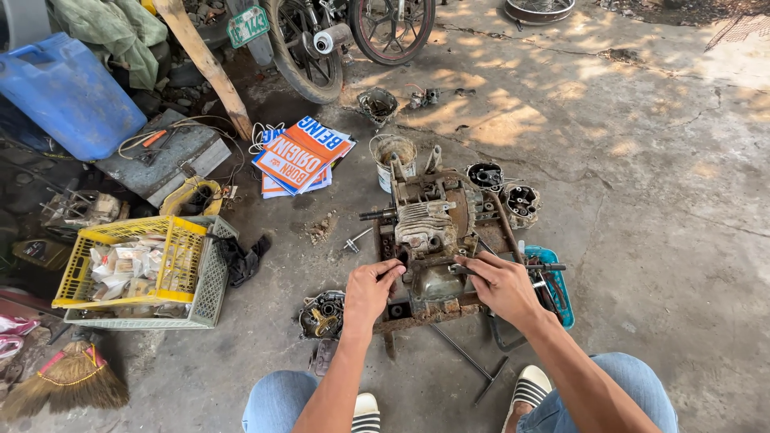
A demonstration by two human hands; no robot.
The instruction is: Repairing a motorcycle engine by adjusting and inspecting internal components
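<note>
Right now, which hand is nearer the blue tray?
Right. The right hand rests on the engine block just beside the blue tray; the left hand is on the block's far side.

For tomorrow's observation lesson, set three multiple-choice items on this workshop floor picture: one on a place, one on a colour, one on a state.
1. Where does the yellow crate sit?
A. to the person's left, in a grey crate
B. on the engine
C. beside the blue tray

2. What colour is the big jerrycan?
A. red
B. blue
C. white

3. What are both hands doing?
A. hanging free
B. touching the engine block
C. holding the broom

Answers: 1 A, it nests in the grey crate; 2 B, plainly blue; 3 B, left hand and right hand rest on it.
</note>
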